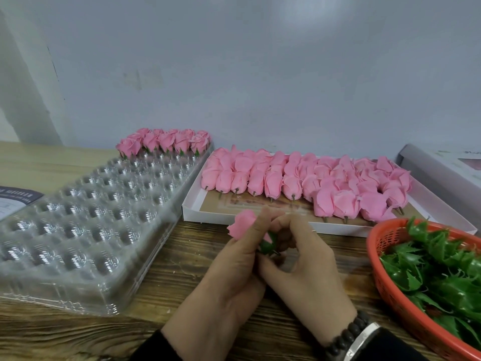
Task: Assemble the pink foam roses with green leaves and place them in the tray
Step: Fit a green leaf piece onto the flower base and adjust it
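Observation:
My left hand (pixel 229 277) grips a pink foam rose (pixel 240 223) over the wooden table, its bloom pointing up and left. My right hand (pixel 304 267) pinches a green leaf piece (pixel 268 246) at the rose's base. A clear plastic tray (pixel 86 225) with many cups lies to the left; several finished roses (pixel 164 142) stand in its far row. A white box (pixel 194 208) behind my hands holds several bare pink roses (pixel 307 181). An orange basket (pixel 385 280) at the right holds green leaves (pixel 442 272).
A wall runs close behind the table. A grey printed sheet (pixel 18 199) lies at the far left under the tray's edge. A white box lid or carton (pixel 442 168) stands at the far right. Bare wood (pixel 182 269) shows between tray and hands.

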A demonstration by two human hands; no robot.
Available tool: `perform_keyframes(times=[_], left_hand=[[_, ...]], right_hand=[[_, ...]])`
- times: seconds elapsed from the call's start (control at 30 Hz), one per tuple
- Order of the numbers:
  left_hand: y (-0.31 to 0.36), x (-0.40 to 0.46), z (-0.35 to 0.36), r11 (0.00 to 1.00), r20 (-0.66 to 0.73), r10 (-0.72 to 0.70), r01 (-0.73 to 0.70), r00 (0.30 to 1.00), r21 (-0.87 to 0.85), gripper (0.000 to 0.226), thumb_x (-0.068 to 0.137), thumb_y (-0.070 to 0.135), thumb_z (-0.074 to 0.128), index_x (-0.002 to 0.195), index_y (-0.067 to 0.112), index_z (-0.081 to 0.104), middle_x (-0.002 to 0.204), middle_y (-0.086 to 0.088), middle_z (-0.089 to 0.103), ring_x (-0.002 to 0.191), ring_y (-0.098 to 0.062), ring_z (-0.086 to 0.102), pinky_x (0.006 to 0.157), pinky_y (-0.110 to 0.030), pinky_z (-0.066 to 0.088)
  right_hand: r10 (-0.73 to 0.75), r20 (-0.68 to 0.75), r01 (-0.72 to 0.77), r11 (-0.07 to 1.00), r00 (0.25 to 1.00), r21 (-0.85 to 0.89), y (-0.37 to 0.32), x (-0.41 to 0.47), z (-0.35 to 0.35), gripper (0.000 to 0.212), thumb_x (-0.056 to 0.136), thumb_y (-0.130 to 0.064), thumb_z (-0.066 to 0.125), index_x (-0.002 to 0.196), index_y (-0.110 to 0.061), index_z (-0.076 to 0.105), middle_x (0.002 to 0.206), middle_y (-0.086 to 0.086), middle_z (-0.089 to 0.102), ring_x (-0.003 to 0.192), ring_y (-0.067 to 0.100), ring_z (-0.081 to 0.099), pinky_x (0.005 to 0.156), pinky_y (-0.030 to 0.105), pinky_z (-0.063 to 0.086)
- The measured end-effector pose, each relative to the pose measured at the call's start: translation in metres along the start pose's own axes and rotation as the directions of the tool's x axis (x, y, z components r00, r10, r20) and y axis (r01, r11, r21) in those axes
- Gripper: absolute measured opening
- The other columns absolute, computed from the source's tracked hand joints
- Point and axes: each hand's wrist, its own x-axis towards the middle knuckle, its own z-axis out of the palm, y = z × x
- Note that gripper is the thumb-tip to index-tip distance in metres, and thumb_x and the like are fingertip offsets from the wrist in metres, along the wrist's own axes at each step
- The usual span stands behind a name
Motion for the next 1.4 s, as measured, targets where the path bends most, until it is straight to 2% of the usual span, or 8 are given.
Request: perform_keyframes(times=[0.27, 0.37, 0.53, 0.83, 0.97, 1.03, 1.13, 1.4], left_hand=[[0.004, 0.003, -0.005, 1.000, 0.050, 0.002, -0.003, 0.999, 0.017, 0.026, 0.057, 0.030, 0.072, 0.065, 0.006, 0.066, 0.095, -0.025, 0.060, 0.095, -0.035, 0.061, 0.099, -0.047, 0.045], [0.005, 0.006, -0.006, 0.999, -0.018, 0.039, -0.039, 0.999, 0.014, 0.039, 0.057, 0.031, 0.071, 0.078, 0.002, 0.056, 0.095, -0.025, 0.058, 0.097, -0.037, 0.063, 0.092, -0.048, 0.050], [0.004, 0.004, -0.005, 0.995, -0.046, 0.103, -0.103, 0.994, 0.003, 0.028, 0.057, 0.031, 0.072, 0.046, 0.012, 0.053, 0.066, -0.016, 0.056, 0.073, -0.030, 0.060, 0.077, -0.044, 0.053], [0.006, 0.002, -0.007, 0.969, 0.035, 0.044, -0.051, 0.998, 0.240, 0.032, 0.051, 0.031, 0.079, 0.074, 0.009, 0.073, 0.091, -0.021, 0.058, 0.084, -0.031, 0.052, 0.059, -0.031, 0.040], [0.008, 0.001, -0.008, 0.936, 0.000, 0.181, -0.172, 0.984, 0.307, 0.034, 0.060, 0.021, 0.077, 0.083, -0.003, 0.069, 0.088, -0.021, 0.065, 0.083, -0.032, 0.061, 0.070, -0.035, 0.050], [0.012, 0.002, -0.010, 0.837, 0.039, 0.312, -0.295, 0.949, 0.462, 0.008, 0.072, 0.010, 0.072, 0.077, 0.005, 0.074, 0.080, -0.014, 0.072, 0.078, -0.022, 0.069, 0.068, -0.030, 0.056], [0.014, 0.005, -0.015, 0.545, 0.123, 0.457, -0.386, 0.881, 0.744, 0.022, 0.075, 0.005, 0.072, 0.061, 0.023, 0.070, 0.061, 0.000, 0.067, 0.061, -0.008, 0.060, 0.054, -0.023, 0.050], [0.011, 0.006, -0.017, 0.141, 0.280, 0.425, -0.368, 0.861, 0.919, 0.006, 0.072, 0.019, 0.072, 0.076, 0.023, 0.071, 0.076, 0.003, 0.071, 0.076, -0.014, 0.065, 0.075, -0.035, 0.052]], right_hand=[[0.175, 0.192, -0.246, 0.855, 0.966, 0.457, -0.004, 0.004, -0.005, 0.024, 0.067, -0.025, 0.076, 0.080, -0.010, 0.063, 0.067, -0.007, 0.061, 0.061, 0.009, 0.051, 0.059, 0.021, 0.045], [0.187, 0.198, -0.256, 0.867, 0.962, 0.427, -0.003, 0.003, -0.002, 0.026, 0.068, -0.021, 0.078, 0.088, -0.016, 0.062, 0.074, -0.008, 0.064, 0.067, 0.010, 0.055, 0.062, 0.019, 0.046], [0.146, 0.112, -0.170, 0.952, 0.983, 0.253, 0.001, 0.001, 0.002, 0.042, 0.064, -0.003, 0.078, 0.088, -0.030, 0.055, 0.078, -0.014, 0.062, 0.066, 0.003, 0.055, 0.064, 0.011, 0.044], [0.201, 0.308, -0.343, 0.775, 0.930, 0.531, -0.005, 0.004, -0.008, 0.018, 0.065, -0.024, 0.072, 0.073, -0.011, 0.062, 0.057, -0.002, 0.057, 0.055, 0.010, 0.054, 0.055, 0.017, 0.046], [0.174, 0.211, -0.253, 0.857, 0.962, 0.450, -0.004, 0.005, -0.007, 0.008, 0.081, -0.007, 0.065, 0.085, -0.013, 0.065, 0.069, -0.001, 0.059, 0.064, 0.007, 0.054, 0.061, 0.016, 0.048], [0.168, 0.078, -0.185, 0.906, 0.983, 0.381, 0.000, 0.005, -0.009, 0.019, 0.083, -0.002, 0.062, 0.092, -0.018, 0.063, 0.081, 0.001, 0.063, 0.072, 0.003, 0.056, 0.070, 0.013, 0.046], [0.073, 0.022, -0.075, 0.976, 0.997, 0.204, 0.002, 0.004, -0.013, 0.027, 0.080, -0.019, 0.066, 0.104, -0.029, 0.059, 0.096, -0.007, 0.063, 0.088, 0.001, 0.057, 0.081, 0.012, 0.043], [-0.133, 0.111, 0.130, 0.991, 0.985, 0.034, 0.000, 0.006, -0.012, 0.028, 0.083, -0.030, 0.062, 0.111, -0.031, 0.063, 0.107, -0.017, 0.060, 0.106, 0.003, 0.055, 0.091, 0.016, 0.043]])
